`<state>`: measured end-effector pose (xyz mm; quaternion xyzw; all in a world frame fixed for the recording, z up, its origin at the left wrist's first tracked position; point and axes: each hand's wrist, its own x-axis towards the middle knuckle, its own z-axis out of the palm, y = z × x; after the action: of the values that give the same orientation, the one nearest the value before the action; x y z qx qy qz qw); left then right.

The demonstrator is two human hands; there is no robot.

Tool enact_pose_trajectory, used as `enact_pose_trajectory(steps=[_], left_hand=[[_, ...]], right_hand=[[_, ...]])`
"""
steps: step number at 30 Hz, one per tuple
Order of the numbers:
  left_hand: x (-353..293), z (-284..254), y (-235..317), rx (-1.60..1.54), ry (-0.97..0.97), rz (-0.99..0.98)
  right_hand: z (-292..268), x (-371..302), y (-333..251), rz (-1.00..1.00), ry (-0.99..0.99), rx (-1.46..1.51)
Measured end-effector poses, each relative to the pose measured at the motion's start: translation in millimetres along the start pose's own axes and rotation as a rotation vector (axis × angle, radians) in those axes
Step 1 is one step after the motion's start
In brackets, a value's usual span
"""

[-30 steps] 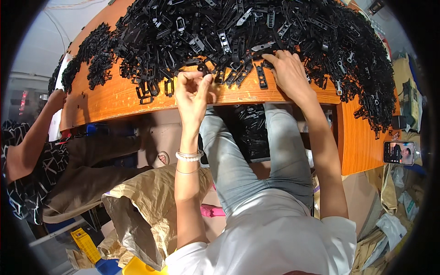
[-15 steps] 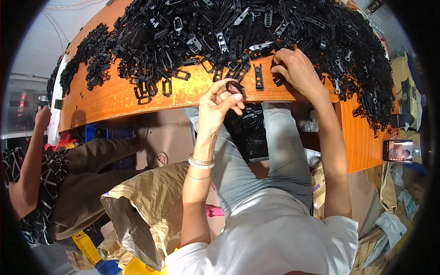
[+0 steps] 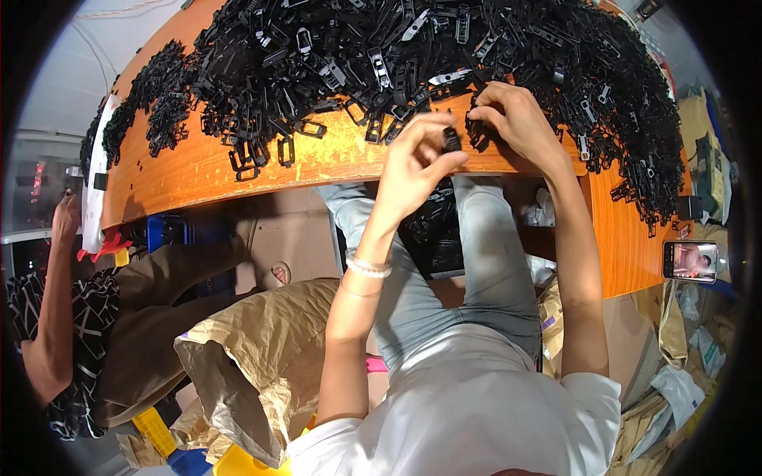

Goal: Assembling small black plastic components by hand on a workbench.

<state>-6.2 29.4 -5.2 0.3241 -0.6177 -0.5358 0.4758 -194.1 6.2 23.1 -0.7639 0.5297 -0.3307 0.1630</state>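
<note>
My left hand (image 3: 417,163), slightly blurred, is over the front edge of the table. Its thumb and fingers are closed around a dark plastic part (image 3: 451,140). Just to the right, my right hand (image 3: 516,119) rests by the front of the heap with thumb and fingers bent together. Small black parts (image 3: 479,136) lie under its fingertips, and what exactly it grips is hidden. Behind both hands spreads a big heap of black plastic pieces (image 3: 365,47), several of them oblong frames, with a few showing silvery faces.
The wooden table (image 3: 317,163) curves across in front of me. Below its edge, a container of black parts (image 3: 432,238) sits between my knees. Brown paper (image 3: 262,341) stands at my left. Another person's arm (image 3: 55,301) is at far left. A phone (image 3: 690,261) stands at right.
My left hand has moved right and a little forward, close to my right hand. The upright part that lay between the hands no longer shows on the table. My right hand has barely moved.
</note>
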Motion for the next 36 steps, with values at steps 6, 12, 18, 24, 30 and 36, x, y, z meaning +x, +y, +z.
enact_pose_trajectory(steps=[6, 12, 18, 24, 30, 36], left_hand=[[39, 8, -5, 0.293, -0.177, 0.203], [49, 9, 0, 0.381, -0.257, 0.148], [48, 10, 1, 0.394, -0.258, 0.165], [53, 8, 2, 0.379, -0.212, 0.134], [52, 6, 8, 0.363, -0.203, 0.161], [54, 5, 6, 0.337, -0.211, 0.06]], right_hand=[[-3, 0, -1, 0.121, -0.044, 0.134], [6, 1, 5, 0.187, 0.139, 0.179], [7, 5, 3, 0.414, 0.077, 0.329], [-4, 7, 4, 0.432, -0.031, 0.444], [-8, 5, 5, 0.381, -0.08, 0.307], [-3, 4, 12, 0.405, -0.002, 0.242]])
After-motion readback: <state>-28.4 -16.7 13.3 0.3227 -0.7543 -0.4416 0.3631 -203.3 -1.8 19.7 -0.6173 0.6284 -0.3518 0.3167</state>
